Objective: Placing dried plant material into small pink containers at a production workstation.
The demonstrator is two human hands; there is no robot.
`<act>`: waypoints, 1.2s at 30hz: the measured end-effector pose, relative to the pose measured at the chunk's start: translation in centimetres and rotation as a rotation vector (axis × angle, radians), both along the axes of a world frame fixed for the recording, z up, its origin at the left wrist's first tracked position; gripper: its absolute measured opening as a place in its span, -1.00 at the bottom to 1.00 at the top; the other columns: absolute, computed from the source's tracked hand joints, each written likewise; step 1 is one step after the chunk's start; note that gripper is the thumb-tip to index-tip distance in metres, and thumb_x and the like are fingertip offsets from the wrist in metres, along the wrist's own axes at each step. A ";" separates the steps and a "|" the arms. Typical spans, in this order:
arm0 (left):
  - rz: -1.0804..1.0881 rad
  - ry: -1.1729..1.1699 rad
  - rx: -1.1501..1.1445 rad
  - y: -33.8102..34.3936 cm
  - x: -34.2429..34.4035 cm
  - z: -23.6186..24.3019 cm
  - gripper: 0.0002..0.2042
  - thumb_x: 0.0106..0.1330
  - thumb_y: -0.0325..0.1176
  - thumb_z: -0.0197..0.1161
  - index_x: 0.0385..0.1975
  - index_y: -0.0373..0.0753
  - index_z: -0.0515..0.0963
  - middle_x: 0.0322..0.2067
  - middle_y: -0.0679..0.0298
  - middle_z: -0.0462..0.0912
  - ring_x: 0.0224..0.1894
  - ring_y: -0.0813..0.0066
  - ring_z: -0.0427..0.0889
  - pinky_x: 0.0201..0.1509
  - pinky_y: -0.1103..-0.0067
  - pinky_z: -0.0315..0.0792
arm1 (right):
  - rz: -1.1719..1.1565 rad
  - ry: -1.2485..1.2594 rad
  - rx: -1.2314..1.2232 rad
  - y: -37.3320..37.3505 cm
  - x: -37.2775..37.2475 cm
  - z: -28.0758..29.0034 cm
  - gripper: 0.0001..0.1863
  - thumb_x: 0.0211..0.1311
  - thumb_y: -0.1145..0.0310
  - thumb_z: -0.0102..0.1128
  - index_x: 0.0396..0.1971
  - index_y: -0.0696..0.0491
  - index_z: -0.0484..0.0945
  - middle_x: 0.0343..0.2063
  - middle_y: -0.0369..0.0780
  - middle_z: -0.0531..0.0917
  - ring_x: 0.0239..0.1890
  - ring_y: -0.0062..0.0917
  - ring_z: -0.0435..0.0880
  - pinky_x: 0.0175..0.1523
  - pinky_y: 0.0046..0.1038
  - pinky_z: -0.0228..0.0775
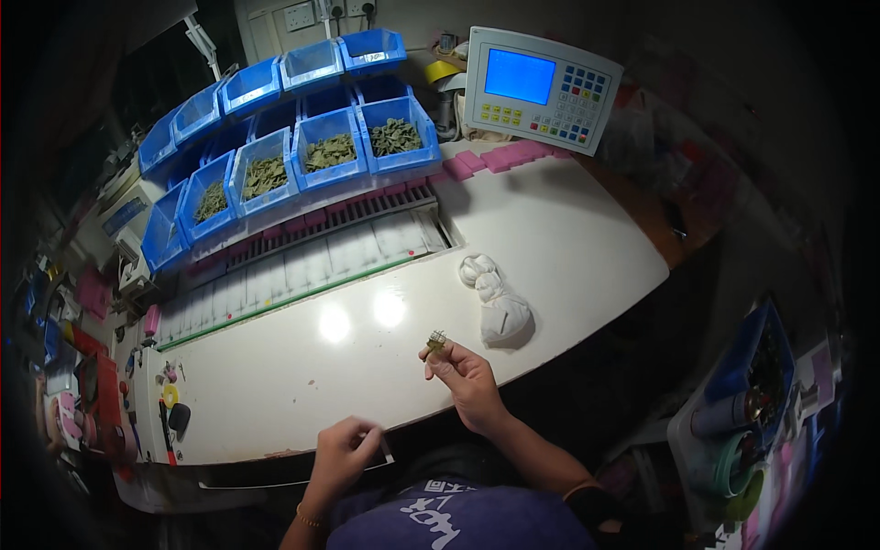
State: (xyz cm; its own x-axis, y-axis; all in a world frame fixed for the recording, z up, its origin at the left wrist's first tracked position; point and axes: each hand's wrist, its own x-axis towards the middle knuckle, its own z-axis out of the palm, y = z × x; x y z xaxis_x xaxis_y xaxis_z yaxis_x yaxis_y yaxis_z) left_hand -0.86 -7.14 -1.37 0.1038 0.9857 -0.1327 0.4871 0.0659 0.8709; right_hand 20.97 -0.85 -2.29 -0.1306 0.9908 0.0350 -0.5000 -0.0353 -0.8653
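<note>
In my right hand (470, 390), between thumb and fingertips, is a small brass-coloured piece (437, 340) with thin upright prongs; its exact kind is too small to tell. The hand is raised over the front part of the white worktable (284, 385). Just beyond it on the tabletop lies a knotted white cloth bundle (502, 316) with a short dark mark or pin on it. My left hand (345, 449) hovers at the table's front edge, its fingers curled and smeared by motion. Whether anything is in it does not show.
Blue bins (400, 137) stand in tiers at the back, several filled with small greenish-brown pieces. Before them runs a white slatted panel (302, 266) with a green edge. A control console (541, 87) with a lit blue screen stands back right. Small tools (169, 417) lie at left.
</note>
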 end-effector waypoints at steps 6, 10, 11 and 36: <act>0.109 0.580 0.058 -4.6 -4.6 -3.6 -0.83 0.11 -0.31 0.38 -0.41 -0.28 0.69 -0.50 0.04 0.68 -0.42 0.11 0.70 -0.31 0.35 0.53 | -0.005 -0.020 0.009 0.4 0.0 0.3 -0.85 0.41 0.42 0.13 -0.16 0.17 0.59 -0.22 -0.31 0.61 -0.27 -0.71 0.46 0.02 -0.61 0.31; 0.116 0.701 -0.078 -4.3 -5.1 -3.0 -0.81 0.12 -0.29 0.42 -0.39 -0.28 0.71 -0.48 0.03 0.70 -0.45 0.17 0.70 -0.32 0.38 0.53 | 0.002 0.005 -0.006 0.4 -0.2 0.4 -0.86 0.40 0.42 0.14 -0.18 0.16 0.60 -0.21 -0.31 0.62 -0.28 -0.71 0.46 0.02 -0.61 0.31; 0.102 0.574 -0.092 -4.1 -4.9 -2.4 -0.82 0.15 -0.31 0.41 -0.37 -0.29 0.71 -0.49 0.05 0.70 -0.48 0.26 0.70 -0.34 0.42 0.52 | 0.011 0.017 -0.007 0.3 -0.2 0.3 -0.86 0.40 0.43 0.15 -0.18 0.15 0.61 -0.21 -0.30 0.62 -0.26 -0.71 0.47 0.02 -0.60 0.31; 0.096 -0.732 0.015 9.4 7.4 1.7 -0.80 0.38 -0.34 0.26 -0.31 -0.40 0.63 -0.42 0.15 0.69 -0.61 0.63 0.48 -0.57 0.66 0.40 | -0.488 -0.998 0.554 3.2 3.7 0.5 -0.74 0.23 0.42 0.27 -0.09 0.11 0.63 0.02 -0.15 0.53 -0.02 -0.32 0.53 0.19 -0.29 0.32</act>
